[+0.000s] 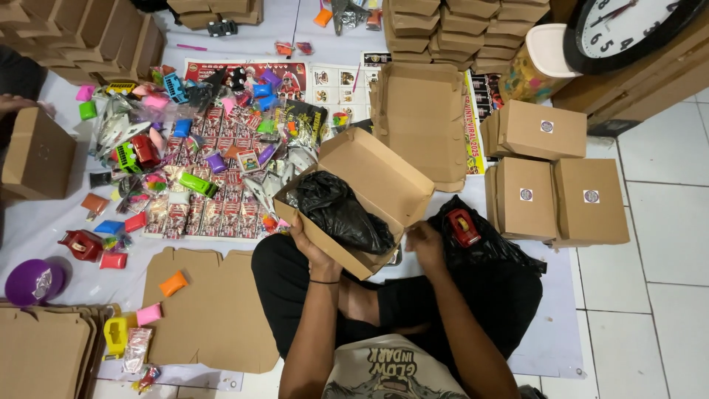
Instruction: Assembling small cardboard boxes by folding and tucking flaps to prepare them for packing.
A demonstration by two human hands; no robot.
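A white sheet (44,222) covers the floor and bears nearly everything; bare white tiles (657,222) show to its right. Stacks of folded brown cardboard boxes (458,29) line the far edge, and flat die-cut cardboard blanks (210,310) lie near the person's knee. Three closed cartons (554,185), matte and square-edged, each with a small round sticker, sit well to the right. A round black-rimmed wall clock (628,29) leans at top right. A dense scatter of small plastic toys and glossy foil packets (199,148) spreads over the left half of the sheet.

At centre, the open cardboard box (369,199), lid hinged back, is held above the lap. The left hand (314,247) is curled around its near underside, gripping it. Inside lies a crumpled, shiny black plastic bag (340,210). The right hand (426,244) rests against the box's near right corner; its fingers are bent, but whether they grasp anything cannot be told. Just beside it, a small red toy (464,227) lies on another black bag (487,247).
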